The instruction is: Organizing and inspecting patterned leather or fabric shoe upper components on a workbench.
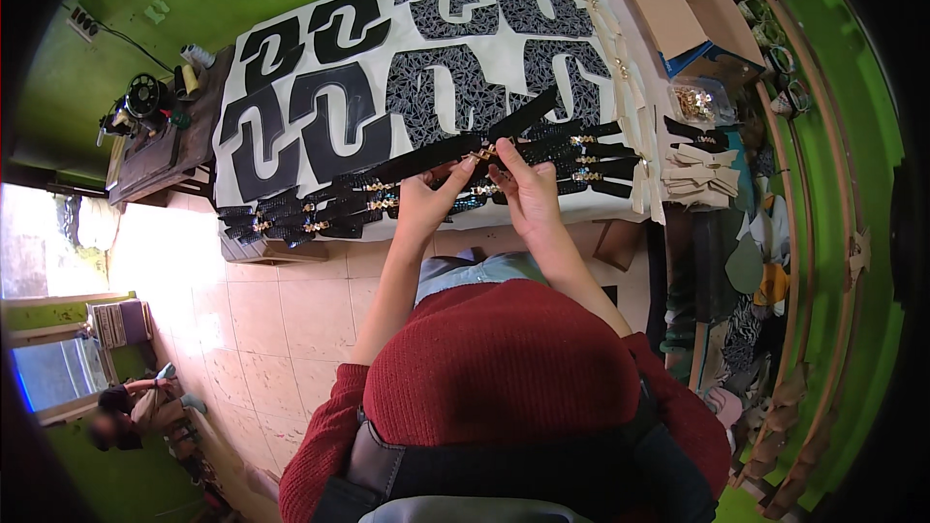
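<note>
Both hands are at a black strap [524, 119] with a gold, chain-like ornament, held slanted over the table's near edge. My left hand [433, 201] pinches it just left of the ornament, thumb on top. My right hand [531, 192] has its thumb pressed on the ornament's right side, with the other fingers curled below, partly hidden. Under and around the hands lie several black sequined straps [334, 205] with gold ornaments, in a long overlapping row. Beyond them lie flat, curved cut pieces, some plain black [341, 121], others black with a silvery pattern [432, 87].
Cream straps [630, 87] hang down the right of the white-covered table [484, 34], beside a stack of cream bows [699, 176]. An open cardboard box [678, 0] and a clear tub of gold ornaments [699, 102] stand there. A sewing machine [145, 97] is far left; another person [145, 407] sits lower left.
</note>
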### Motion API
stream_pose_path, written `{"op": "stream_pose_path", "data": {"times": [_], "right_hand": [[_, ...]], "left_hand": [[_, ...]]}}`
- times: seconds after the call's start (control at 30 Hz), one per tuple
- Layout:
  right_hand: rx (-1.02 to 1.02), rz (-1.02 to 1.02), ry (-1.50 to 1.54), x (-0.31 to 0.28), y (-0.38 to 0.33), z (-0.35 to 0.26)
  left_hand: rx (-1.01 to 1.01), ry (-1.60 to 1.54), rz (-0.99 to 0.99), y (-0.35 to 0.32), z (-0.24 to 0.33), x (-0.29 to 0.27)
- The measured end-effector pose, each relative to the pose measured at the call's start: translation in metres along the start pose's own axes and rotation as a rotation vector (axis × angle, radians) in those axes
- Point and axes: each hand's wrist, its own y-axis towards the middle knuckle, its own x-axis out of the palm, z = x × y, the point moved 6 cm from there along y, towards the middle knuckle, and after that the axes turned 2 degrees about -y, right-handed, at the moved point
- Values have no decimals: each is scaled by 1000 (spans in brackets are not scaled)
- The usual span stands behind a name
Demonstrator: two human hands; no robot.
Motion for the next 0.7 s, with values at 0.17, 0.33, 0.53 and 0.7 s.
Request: {"op": "stream_pose_path", "data": {"times": [0.17, 0.33, 0.53, 0.7], "right_hand": [[21, -22, 30, 6, -3, -2], [-68, -22, -3, 7, -5, -1], [-121, 100, -36, -4, -2, 3], [171, 45, 48, -13, 3, 4]], "left_hand": [[11, 81, 23, -5, 7, 5], [1, -97, 108, 0, -6, 9], [2, -175, 88, 5, -16, 6], [-92, -294, 2, 12, -21, 2]]}}
